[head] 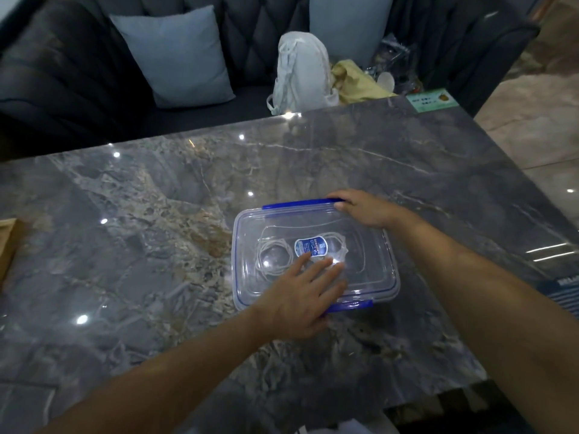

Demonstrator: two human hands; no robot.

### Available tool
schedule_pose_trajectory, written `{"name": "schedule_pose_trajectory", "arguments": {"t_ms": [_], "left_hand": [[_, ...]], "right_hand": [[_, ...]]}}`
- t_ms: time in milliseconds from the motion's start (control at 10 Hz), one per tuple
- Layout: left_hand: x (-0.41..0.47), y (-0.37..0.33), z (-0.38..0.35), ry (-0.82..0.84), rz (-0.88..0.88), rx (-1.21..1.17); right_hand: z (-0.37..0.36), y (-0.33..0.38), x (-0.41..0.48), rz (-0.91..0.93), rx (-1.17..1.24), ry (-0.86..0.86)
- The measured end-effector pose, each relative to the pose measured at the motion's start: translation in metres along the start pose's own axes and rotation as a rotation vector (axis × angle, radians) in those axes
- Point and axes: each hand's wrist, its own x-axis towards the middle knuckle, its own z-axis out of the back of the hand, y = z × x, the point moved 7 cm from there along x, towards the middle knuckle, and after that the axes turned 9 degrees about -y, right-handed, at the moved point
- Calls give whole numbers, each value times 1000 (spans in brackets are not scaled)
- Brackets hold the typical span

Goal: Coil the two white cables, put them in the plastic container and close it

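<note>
Our left hand (pixel 300 296) lies flat on the clear lid (pixel 369 255) of the plastic container (pixel 239 242). Its fingers are straight and spread, and they press down near the side close to us. Our right hand (pixel 360 208) is at the far right corner, and its fingers bend over the end of the far blue clip (pixel 297 204). The container sits on the grey stone desk (pixel 156 214). Through the lid we see the two white cables (pixel 272 255) in loops inside, next to the blue sticker (pixel 311 247).

We think the lid is on and the clips come next. We cannot tell if any clip is snapped shut yet.

What can go wrong? The desk looks shiny and smooth. If we push the far clip hard and our flat hand lets up, the box may slide away from us. The cables look springy. If a loop pops up and gets under the rim, the lid may not sit flat and the clip may not catch. If we press only the near side, the far edge may tip up a little, and then the clip may miss. The near blue clip (pixel 354 306) sits just beside our left hand, so our hand may be in the way when we want to snap it.
</note>
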Motion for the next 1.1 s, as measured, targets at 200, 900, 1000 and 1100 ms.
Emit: {"name": "schedule_pose_trajectory", "arguments": {"t_ms": [200, 900, 1000, 1100], "left_hand": [[1, 29, -2, 4, 22, -374], [3, 34, 1, 28, 139, -568], [4, 36, 3, -15, 190, -588], [15, 52, 17, -97, 306, -533]], "right_hand": [[5, 0, -10, -22, 122, -17], [6, -5, -9, -37, 213, -193], [5, -7, -9, -46, 150, -158], [11, 5, -9, 11, -133, -144]]}}
